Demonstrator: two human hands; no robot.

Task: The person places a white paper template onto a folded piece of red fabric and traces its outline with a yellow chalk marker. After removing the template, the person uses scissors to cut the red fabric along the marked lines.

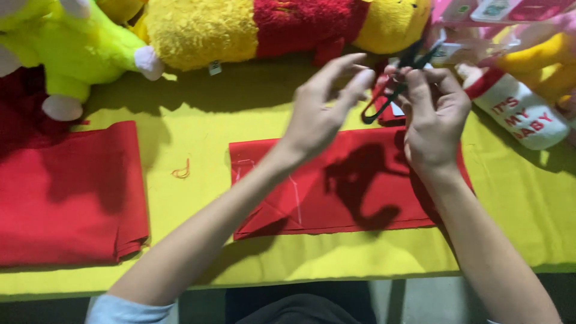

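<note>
Scissors (397,84) black, thin, pinched by right hand (435,120) fingers.

Black snips (401,84) held in right hand (433,117), raised, tilted, blades up-right. Red cloth (336,186) flat on table below, chalk lines on its left part.

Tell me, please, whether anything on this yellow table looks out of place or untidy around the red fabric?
Only small things. A loose tangle of orange thread lies on the yellow table cover between the two pieces of red fabric. The middle red cloth lies slightly askew to the table edge. Nothing looks spilled or damaged.
</note>
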